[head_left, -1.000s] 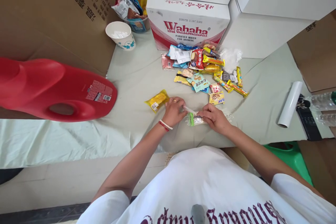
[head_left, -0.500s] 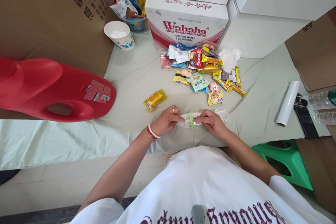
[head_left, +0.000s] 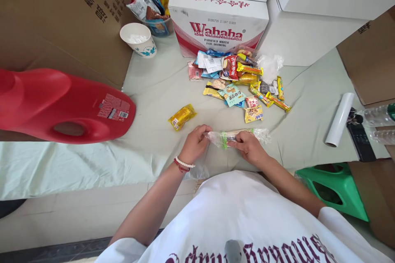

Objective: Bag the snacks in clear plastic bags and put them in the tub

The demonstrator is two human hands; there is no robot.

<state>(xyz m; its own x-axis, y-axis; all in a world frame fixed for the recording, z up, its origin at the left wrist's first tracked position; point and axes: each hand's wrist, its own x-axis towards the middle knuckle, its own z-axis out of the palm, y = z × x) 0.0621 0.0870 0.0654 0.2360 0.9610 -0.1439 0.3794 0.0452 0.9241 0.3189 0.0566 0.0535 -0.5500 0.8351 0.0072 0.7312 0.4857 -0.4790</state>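
Note:
A clear plastic packet with green bands [head_left: 224,139] lies lengthwise near the front edge of the cloth-covered table. Something pale and long is inside it, though its kind does not show clearly. My left hand [head_left: 195,146] pinches the packet's left end between thumb and fingers. Around its middle, my right hand [head_left: 250,148] grips with thumb below and fingers on top, hiding part of the contents. The crinkled right end sticks out past my right hand. Just beyond my left hand rests a yellow-wrapped snack [head_left: 182,117].
Several wrapped snacks [head_left: 233,95] form a pile before a Wahaha water carton [head_left: 219,24]. A red jug [head_left: 92,102] lies at left, a paper cup [head_left: 138,41] behind it. At right are a white roll [head_left: 340,120], a black object [head_left: 361,141] and plastic bottles [head_left: 379,116].
My left hand has turned and drawn in slightly towards me at the packet's left end, and its wrist has come nearer. My right hand keeps its grip almost unmoved.

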